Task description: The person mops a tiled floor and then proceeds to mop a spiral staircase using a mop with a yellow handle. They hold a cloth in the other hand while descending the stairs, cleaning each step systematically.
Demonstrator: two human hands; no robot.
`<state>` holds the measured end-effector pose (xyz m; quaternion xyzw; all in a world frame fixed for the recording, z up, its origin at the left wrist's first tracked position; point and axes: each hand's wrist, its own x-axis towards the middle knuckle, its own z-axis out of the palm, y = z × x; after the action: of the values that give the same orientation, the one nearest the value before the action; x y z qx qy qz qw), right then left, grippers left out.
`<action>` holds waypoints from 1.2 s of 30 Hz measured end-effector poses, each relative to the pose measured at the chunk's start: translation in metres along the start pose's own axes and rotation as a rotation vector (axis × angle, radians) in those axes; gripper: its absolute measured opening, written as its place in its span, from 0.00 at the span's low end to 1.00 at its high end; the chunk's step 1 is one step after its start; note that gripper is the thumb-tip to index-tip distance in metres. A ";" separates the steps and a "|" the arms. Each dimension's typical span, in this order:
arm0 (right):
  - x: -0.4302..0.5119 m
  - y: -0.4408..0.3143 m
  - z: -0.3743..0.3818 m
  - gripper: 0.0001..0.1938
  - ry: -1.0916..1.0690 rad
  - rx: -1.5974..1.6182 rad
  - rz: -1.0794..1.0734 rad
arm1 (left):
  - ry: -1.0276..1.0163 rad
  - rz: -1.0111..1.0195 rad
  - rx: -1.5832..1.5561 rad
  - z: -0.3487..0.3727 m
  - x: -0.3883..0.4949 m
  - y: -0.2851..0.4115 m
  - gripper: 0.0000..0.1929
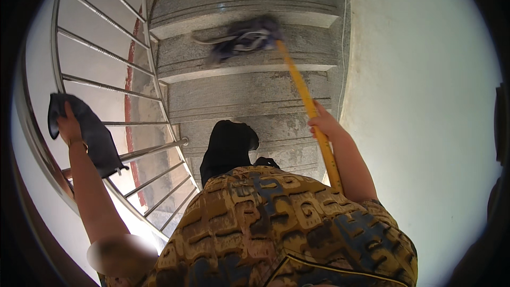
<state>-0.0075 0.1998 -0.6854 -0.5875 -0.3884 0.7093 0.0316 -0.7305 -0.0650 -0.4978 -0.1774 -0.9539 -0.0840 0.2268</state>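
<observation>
My right hand point(326, 122) grips a yellow mop handle point(299, 79), which slants up and away to a cloth mop head point(249, 36). Dark strips and a pale one make up this head; it is blurred and lies on a stone stair step point(303, 48) ahead of me. Over on the left, my left hand point(70, 129) holds a dark cloth point(92, 137) at the metal stair railing point(42, 147). Part of the cloth hangs down past the hand and covers some of the rail and bars.
The grey stone stairs rise ahead between the railing's metal bars point(107, 44) and a pale wall point(414, 87) on the right. A thin cable point(344, 48) runs along that wall's base. My black-clad leg point(227, 143) is on the steps below.
</observation>
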 end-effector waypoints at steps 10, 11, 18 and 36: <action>-0.026 0.061 -0.083 0.45 0.248 0.291 -0.042 | -0.044 -0.050 -0.091 -0.006 -0.038 -0.053 0.43; -0.030 0.055 -0.085 0.45 0.228 0.177 -0.001 | -0.022 -0.067 0.020 -0.007 -0.041 -0.046 0.42; -0.071 0.014 -0.041 0.30 0.184 0.431 0.208 | 0.019 -0.026 0.058 -0.032 -0.084 0.000 0.39; 0.095 -0.077 0.253 0.43 -0.480 -0.418 -0.076 | 0.005 0.023 -0.105 -0.030 -0.096 0.014 0.37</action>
<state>-0.2856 0.1712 -0.7150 -0.3821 -0.5436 0.7309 -0.1559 -0.6334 -0.0877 -0.5149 -0.1996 -0.9456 -0.1318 0.2206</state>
